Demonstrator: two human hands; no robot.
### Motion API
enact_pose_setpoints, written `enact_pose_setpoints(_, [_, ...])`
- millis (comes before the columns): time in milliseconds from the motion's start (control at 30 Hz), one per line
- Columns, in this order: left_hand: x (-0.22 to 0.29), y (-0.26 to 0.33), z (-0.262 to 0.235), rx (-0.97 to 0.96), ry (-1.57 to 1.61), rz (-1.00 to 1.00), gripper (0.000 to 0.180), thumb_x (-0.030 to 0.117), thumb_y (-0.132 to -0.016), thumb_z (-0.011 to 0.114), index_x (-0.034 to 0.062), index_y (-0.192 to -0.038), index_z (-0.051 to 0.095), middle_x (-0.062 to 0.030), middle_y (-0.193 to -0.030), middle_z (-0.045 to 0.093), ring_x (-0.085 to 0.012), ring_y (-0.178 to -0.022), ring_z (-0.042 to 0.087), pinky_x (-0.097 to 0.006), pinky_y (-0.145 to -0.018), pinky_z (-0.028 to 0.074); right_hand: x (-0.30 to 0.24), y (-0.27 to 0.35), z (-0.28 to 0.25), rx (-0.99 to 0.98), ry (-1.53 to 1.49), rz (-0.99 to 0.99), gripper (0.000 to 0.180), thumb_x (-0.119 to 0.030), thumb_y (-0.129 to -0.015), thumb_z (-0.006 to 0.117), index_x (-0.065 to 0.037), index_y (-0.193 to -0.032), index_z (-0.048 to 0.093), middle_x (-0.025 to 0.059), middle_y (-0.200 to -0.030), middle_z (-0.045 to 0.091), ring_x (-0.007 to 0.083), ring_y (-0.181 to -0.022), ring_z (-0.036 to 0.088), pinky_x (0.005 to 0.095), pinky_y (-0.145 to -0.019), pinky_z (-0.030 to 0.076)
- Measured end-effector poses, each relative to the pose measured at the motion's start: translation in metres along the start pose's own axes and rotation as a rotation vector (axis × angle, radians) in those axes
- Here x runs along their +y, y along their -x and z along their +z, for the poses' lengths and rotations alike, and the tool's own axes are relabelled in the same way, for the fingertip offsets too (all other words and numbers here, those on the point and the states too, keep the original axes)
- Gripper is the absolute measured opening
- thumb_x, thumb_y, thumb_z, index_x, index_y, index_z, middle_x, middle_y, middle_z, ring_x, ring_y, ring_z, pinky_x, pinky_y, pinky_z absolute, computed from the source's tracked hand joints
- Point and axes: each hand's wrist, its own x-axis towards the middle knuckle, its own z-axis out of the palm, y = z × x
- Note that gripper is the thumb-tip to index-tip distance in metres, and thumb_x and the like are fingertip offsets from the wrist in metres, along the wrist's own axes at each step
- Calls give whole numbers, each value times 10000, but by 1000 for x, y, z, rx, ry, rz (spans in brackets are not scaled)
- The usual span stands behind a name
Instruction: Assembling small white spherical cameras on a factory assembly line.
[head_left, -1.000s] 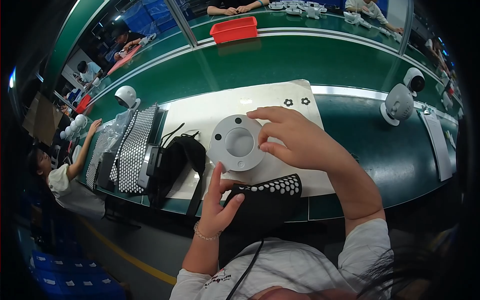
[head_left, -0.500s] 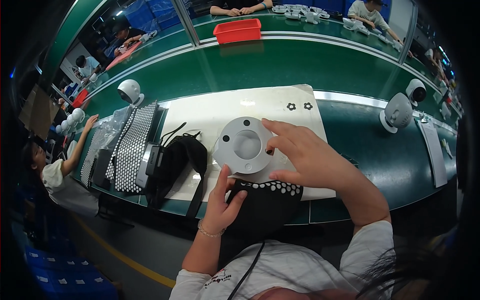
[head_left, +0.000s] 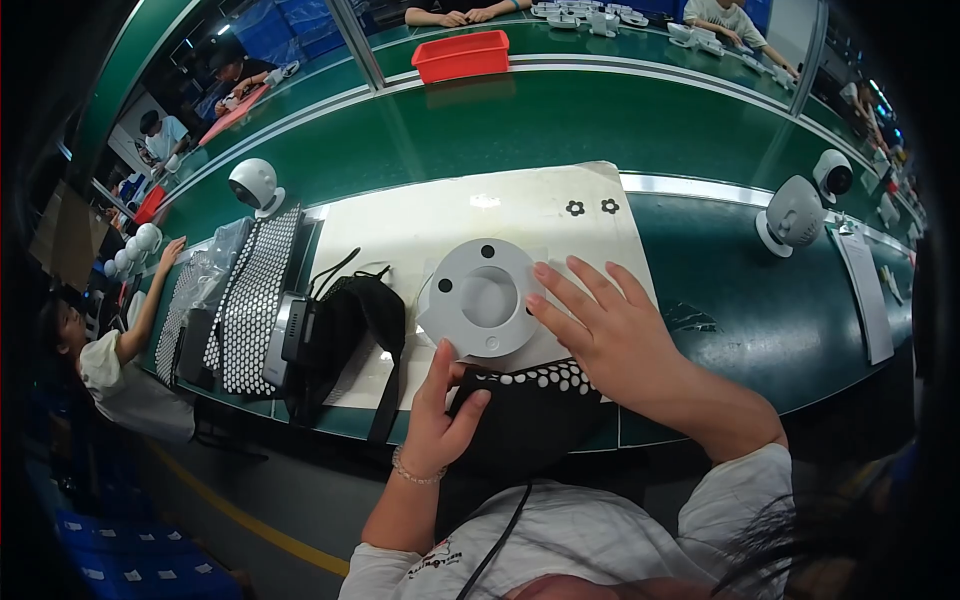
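- A round grey disc (head_left: pixel 484 298), smooth plastic with dark holes, sits at frame centre on a white mat (head_left: pixel 420 215).
- Right hand (head_left: pixel 610 335) lies open, fingertips touching the disc's right edge.
- Left hand (head_left: pixel 440 415) pinches its lower edge.
- Below it lies a black dotted tray (head_left: pixel 530 405); left of it, a black strap (head_left: pixel 350 330).
- A red bin (head_left: pixel 460 55) stands upper centre.

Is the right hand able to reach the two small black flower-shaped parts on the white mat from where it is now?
Probably yes. The right hand rests at the round grey disc, and the two flower-shaped parts lie just beyond its fingertips on the white mat, with only bare mat between.
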Motion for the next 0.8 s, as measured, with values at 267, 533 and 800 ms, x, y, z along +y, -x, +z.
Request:
enact_pose_setpoints(267, [-3,-1,1,3,22,40,719,-27,-769,558,60,-1372,175,-97,-843,567,-165,-773,544,-284,-763,428,-2,0,11,139,-314,6,649,2,-652,539,-159,-1264,393,148,-1339,337,312,-1122,442,425,-916,344])
enact_pose_setpoints(533, [-1,-3,1,-20,29,32,722,-23,-775,551,60,-1375,159,-91,-830,561,-161,-770,538,-286,-768,422,15,-4,15,103,-498,-37,534,16,-667,542,-154,-1172,517,164,-1322,354,307,-1136,437,390,-914,359])
enact_pose_setpoints(800, [-5,1,-1,-13,16,62,725,-14,-782,547,66,-1379,142,-81,-822,562,-159,-774,539,-285,-764,421,15,-8,40,161,-1566,536,258,-102,-805,554,-29,-1047,501,63,-1040,532,142,-902,531,286,-805,410])
